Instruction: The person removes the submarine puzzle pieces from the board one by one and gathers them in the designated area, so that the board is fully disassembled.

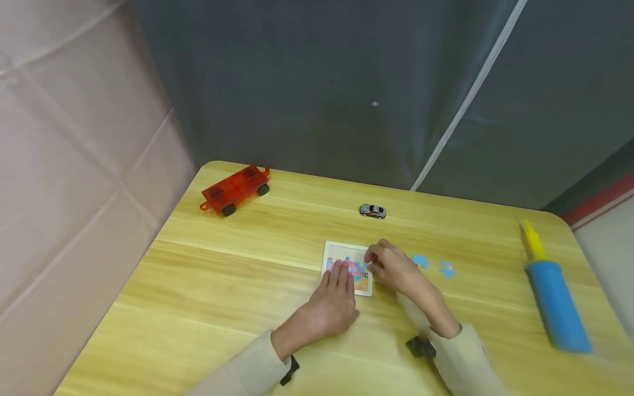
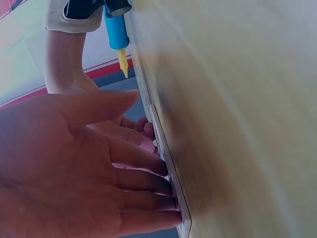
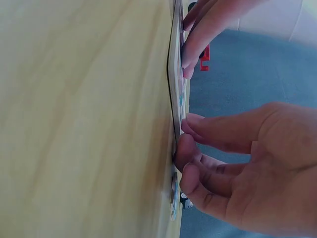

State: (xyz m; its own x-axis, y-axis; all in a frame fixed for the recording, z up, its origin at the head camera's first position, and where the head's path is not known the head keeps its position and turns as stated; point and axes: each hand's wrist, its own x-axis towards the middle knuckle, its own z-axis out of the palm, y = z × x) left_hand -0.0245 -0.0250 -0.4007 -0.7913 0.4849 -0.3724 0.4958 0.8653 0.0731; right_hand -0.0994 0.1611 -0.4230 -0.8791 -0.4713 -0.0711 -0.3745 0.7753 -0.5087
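A small jigsaw puzzle in a white-rimmed tray lies on the table, its pink, blue and orange pieces partly covered by my hands. My left hand rests straight fingertips on the puzzle; the left wrist view shows these fingers touching the thin board. At the tray's right edge, my right hand has bent fingers and thumb. In the right wrist view its thumb and fingertips meet at the board's rim, and whether a piece is between them is hidden. Two loose blue jigsaw pieces lie just right of this hand.
A red toy wagon stands at the table's back left. Behind the puzzle sits a small silver toy car. On the right lies a blue hand pump with a yellow nozzle. A dark curtain hangs along the back edge.
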